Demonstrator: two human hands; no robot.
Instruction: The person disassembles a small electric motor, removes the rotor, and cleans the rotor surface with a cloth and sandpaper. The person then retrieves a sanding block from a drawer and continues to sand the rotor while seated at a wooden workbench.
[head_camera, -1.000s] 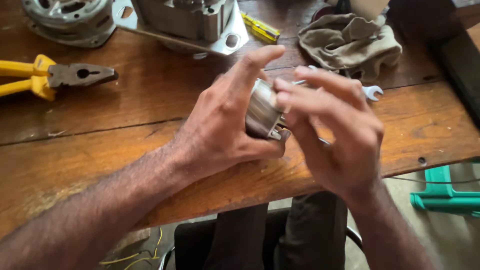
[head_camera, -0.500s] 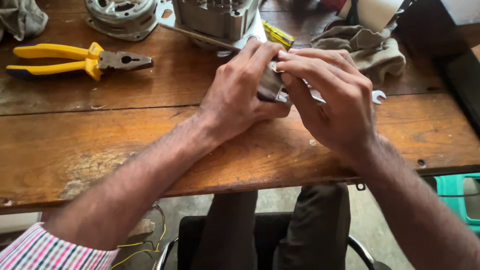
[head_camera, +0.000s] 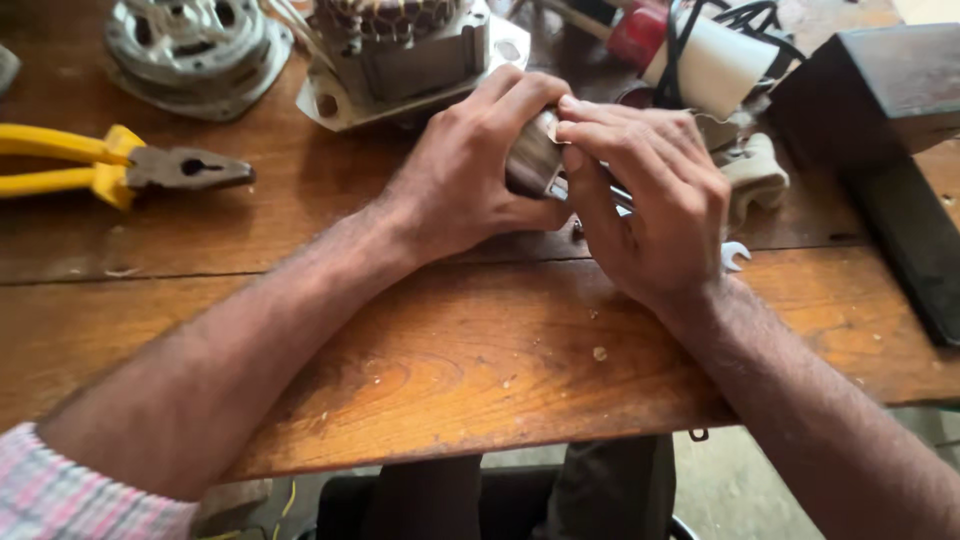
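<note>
Both hands meet over the middle of a wooden table (head_camera: 480, 360). My left hand (head_camera: 465, 175) grips a small cylindrical metal part (head_camera: 532, 160), thumb under it and fingers curled over its top. My right hand (head_camera: 650, 195) presses against the same part from the right, its fingertips on the part's end; a thin metal shaft shows just under those fingers. Most of the part is hidden between the two hands.
Yellow-handled pliers (head_camera: 120, 170) lie at the left. A round metal motor cover (head_camera: 195, 50) and a motor stator block (head_camera: 405, 50) stand at the back. A cloth (head_camera: 755, 175), a small wrench tip (head_camera: 735, 257), a white roll with black cable (head_camera: 715, 60) and a dark block (head_camera: 880, 130) are at the right.
Both hands, still together on the metal part, have moved away from the table's front edge toward the motor block; the view has shifted, so the pliers lie farther left.
</note>
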